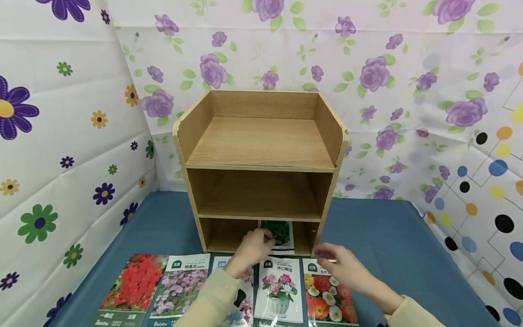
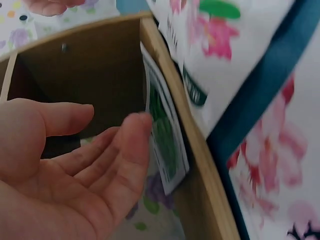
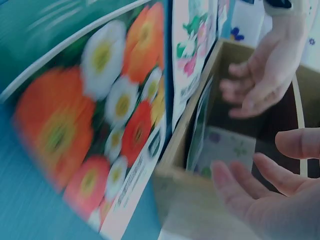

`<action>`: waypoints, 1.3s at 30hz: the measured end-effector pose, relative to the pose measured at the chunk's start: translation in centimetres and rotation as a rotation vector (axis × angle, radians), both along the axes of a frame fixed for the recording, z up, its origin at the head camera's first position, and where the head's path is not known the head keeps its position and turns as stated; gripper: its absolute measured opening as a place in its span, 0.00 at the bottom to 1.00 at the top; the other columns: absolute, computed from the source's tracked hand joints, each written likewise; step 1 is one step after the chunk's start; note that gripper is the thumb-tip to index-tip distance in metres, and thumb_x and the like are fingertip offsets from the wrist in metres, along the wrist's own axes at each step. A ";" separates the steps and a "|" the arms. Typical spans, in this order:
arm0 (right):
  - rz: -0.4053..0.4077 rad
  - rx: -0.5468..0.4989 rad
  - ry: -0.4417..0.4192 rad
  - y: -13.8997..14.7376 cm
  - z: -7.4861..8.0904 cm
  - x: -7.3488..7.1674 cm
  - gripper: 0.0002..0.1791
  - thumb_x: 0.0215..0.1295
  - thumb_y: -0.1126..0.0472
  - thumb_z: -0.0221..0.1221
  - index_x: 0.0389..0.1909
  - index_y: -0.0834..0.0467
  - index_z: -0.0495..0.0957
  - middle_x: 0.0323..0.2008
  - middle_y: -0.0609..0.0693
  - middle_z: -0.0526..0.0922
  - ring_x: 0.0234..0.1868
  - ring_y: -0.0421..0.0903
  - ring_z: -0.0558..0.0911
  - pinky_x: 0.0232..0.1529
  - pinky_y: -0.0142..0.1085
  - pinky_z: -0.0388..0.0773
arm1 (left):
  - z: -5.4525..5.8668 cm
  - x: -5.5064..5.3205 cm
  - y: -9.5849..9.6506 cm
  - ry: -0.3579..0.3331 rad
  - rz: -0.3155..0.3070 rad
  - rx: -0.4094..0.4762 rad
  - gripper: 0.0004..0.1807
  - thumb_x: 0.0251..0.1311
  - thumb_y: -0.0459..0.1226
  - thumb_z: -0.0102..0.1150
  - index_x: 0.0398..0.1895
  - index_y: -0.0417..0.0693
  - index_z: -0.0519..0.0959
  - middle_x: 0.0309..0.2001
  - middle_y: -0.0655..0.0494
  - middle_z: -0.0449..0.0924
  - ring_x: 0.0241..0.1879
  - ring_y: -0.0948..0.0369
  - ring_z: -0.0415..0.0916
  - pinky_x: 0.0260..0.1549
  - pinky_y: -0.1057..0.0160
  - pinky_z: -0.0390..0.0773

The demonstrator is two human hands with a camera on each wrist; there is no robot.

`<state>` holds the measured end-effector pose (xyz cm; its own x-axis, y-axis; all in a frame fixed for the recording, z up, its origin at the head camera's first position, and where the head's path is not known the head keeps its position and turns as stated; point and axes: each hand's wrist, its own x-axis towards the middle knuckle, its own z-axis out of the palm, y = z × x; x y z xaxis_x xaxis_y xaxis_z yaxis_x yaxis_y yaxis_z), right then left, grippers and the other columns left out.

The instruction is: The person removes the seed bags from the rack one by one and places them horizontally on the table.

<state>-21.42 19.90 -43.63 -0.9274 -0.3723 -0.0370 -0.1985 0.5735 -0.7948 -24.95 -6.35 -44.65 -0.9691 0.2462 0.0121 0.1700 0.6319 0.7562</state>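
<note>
A seed packet with a green leafy picture (image 1: pixel 281 232) lies in the bottom compartment of a wooden shelf (image 1: pixel 261 165), toward its right side. My left hand (image 1: pixel 254 247) is at the opening of that compartment, just beside the packet. In the left wrist view its fingers are loosely bent near the packet (image 2: pixel 167 137), with nothing held between them. Right of it, my right hand (image 1: pixel 345 268) hovers by the shelf's lower right corner, above a packet with orange and white flowers (image 1: pixel 330 297). Its fingers (image 3: pixel 280 172) are spread and hold nothing.
More flower packets lie in a row before the shelf: a red one (image 1: pixel 132 284), a purple one (image 1: pixel 180 290), a pink one partly behind my left arm (image 1: pixel 247 295), and one with a potted bouquet (image 1: pixel 279 293). A blue cloth (image 1: pixel 380 240) covers the table; patterned sheets (image 1: pixel 261 50) hang around.
</note>
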 end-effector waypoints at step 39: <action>-0.448 -0.505 -0.172 -10.0 -4.0 -5.7 0.32 0.70 0.73 0.43 0.75 0.65 0.50 0.73 0.68 0.49 0.65 0.61 0.59 0.43 0.49 0.60 | -1.0 -4.3 -3.0 -0.230 0.207 0.151 0.10 0.66 0.37 0.58 0.35 0.36 0.80 0.31 0.49 0.80 0.33 0.54 0.76 0.40 0.54 0.76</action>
<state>-27.14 9.89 -47.60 -0.9921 0.0346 -0.1202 0.1236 0.1230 -0.9847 -29.29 -9.35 -45.68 -0.9799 0.0559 -0.1916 -0.1364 0.5129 0.8476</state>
